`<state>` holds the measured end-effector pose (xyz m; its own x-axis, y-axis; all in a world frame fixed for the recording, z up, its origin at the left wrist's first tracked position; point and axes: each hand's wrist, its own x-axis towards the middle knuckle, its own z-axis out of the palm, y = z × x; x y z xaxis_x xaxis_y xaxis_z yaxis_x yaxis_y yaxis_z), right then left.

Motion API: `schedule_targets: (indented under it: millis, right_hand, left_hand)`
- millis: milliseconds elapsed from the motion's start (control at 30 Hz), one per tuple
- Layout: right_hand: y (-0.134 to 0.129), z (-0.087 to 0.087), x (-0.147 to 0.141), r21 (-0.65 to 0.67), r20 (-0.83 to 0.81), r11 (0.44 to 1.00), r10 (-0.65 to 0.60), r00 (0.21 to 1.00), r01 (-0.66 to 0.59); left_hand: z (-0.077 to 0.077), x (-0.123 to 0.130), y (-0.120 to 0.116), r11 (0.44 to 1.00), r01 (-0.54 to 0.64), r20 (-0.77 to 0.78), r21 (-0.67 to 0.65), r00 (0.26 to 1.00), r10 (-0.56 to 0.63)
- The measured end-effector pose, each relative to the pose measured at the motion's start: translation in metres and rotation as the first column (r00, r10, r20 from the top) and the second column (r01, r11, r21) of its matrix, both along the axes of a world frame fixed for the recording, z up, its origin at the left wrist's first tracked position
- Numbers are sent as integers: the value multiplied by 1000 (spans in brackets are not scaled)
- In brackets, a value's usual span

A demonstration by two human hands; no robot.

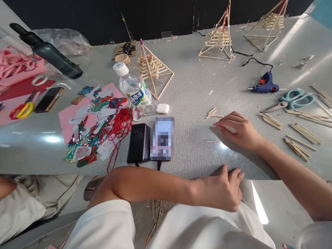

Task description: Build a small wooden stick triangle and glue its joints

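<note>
My right hand [240, 131] hovers low over the grey table, thumb and forefinger pinched together. A tiny pale bit shows at the fingertips, too small to name. Just beyond it lie several short wooden sticks [211, 112], and a single short stick [212, 141] is on the table nearer to me. My left hand [224, 188] rests at the table's front edge, its fingers loosely bent and a little apart, with nothing visible in them. To the right of my right hand lie bundles of thin wooden sticks [306, 133] and blue-handled scissors [293, 100].
Stick pyramids [155, 71] stand at the back, with a blue glue gun [267, 84] and its cord at right. A plastic bottle [136, 91], power bank [138, 143], phone [162, 138], earbud case [163, 108], red yarn [120, 124] and coloured scraps [88, 128] lie left. Someone sits at far left.
</note>
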<state>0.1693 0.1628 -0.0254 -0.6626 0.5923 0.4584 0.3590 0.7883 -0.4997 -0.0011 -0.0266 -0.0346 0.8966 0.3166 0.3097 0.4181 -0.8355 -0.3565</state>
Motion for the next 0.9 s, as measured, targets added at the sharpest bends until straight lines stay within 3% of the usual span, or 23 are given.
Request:
schedule_targets:
  millis: [133, 500, 667, 767, 900]
  right_hand:
    - [3, -2, 1, -8, 14, 1000, 16, 1000, -16]
    - [8, -5, 2, 9, 12, 1000, -2, 1000, 2]
    - [10, -5, 3, 34, 27, 999, -7, 1000, 6]
    - [10, -5, 3, 39, 29, 999, -4, 1000, 3]
    - [10, -5, 3, 54, 34, 998, 12, 999, -14]
  left_hand:
    - [-1, -2, 7, 990, 143, -68, -10, 987, -143]
    - [10, -8, 0, 992, 47, -114, 113, 993, -34]
    - [24, -16, 10, 964, 235, -18, 123, 972, -235]
    - [28, -14, 10, 958, 283, 60, 48, 956, -286]
    - [26, -11, 8, 919, 356, -40, -171, 929, -368]
